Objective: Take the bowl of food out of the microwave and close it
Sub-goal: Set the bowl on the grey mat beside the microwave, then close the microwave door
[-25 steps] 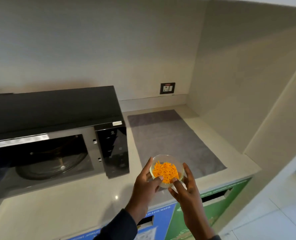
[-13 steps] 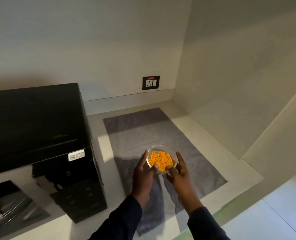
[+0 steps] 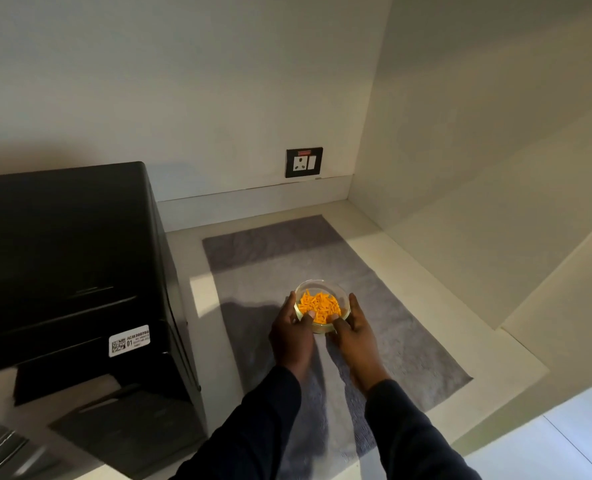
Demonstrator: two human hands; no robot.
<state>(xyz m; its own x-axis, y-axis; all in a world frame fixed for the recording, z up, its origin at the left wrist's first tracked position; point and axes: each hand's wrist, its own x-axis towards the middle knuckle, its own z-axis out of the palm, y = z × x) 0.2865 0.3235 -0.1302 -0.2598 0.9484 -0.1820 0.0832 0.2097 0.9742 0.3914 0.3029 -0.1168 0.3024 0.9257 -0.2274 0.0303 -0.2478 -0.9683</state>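
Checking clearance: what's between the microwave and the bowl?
In the head view, a bare strip of counter, then the grey mat. The left hand cups the bowl on the side facing the microwave. Nothing else lies there.

A kitchen nook: counter (image 3: 384,244), microwave (image 3: 66,271) at 9 o'clock, wall socket (image 3: 304,162) at 12.

— What differs from a second ago?
— The bowl (image 3: 322,305), held then in front of the counter edge off the grey mat's (image 3: 408,341) near end, now sits over the mat's middle, with the left hand (image 3: 292,336) and right hand (image 3: 355,336) gone in with it.
— And the microwave (image 3: 69,282)?
— Left of the mat, its open cavity has slid almost out of view; only the top and right side show now.
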